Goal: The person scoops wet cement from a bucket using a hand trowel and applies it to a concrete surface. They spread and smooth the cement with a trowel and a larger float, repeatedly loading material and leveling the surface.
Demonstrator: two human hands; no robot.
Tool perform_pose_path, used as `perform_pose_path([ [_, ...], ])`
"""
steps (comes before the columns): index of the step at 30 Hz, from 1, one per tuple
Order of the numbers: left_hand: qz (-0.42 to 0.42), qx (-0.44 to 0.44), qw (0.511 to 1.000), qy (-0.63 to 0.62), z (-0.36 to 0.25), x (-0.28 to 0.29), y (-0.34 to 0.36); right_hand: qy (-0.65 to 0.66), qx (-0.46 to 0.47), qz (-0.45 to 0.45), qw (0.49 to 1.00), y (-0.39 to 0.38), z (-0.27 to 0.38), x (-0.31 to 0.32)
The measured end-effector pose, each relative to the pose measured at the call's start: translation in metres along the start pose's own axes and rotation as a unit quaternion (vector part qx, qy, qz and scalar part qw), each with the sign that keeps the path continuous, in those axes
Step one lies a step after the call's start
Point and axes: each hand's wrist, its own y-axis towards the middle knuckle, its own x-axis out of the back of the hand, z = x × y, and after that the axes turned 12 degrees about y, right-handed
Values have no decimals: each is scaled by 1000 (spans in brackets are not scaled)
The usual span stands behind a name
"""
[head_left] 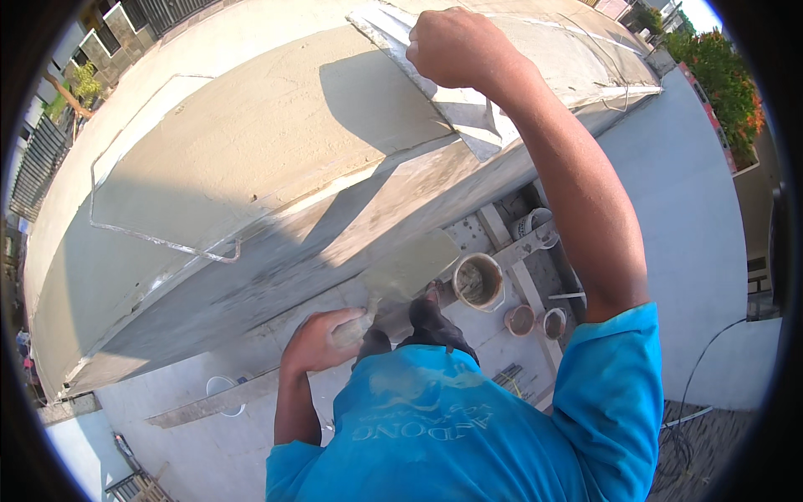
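Note:
Wet grey cement (251, 109) coats the top of a long, raised slab in front of me. My right hand (456, 48), arm stretched out, is closed over a long, pale straightedge (418, 71). It lies across the cement, and its near end overhangs the slab's edge. What it grips of the tool is partly hidden. Lower down, near my legs, my left hand (322, 341) is wrapped round the handle of a trowel (411, 266). The broad, flat blade, smeared with grey-green cement, points away from the slab's side wall and looks slightly blurred.
A bucket of mortar (478, 282) stands below beside my feet, with two small pots (519, 320) near it. Wooden planks (531, 293) and another bucket (534, 226) are behind. A bent metal rod (159, 241) lies across the slab's left part. A white wall (669, 209) rises at right.

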Motion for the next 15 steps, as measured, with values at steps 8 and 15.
perform_pose_path([
  [8,-34,65,997,5,-33,-27,34,-19,-80,32,996,-15,-124,43],
  [15,-62,47,996,33,-68,-60,88,-1,-101,25,995,-14,-252,54],
])
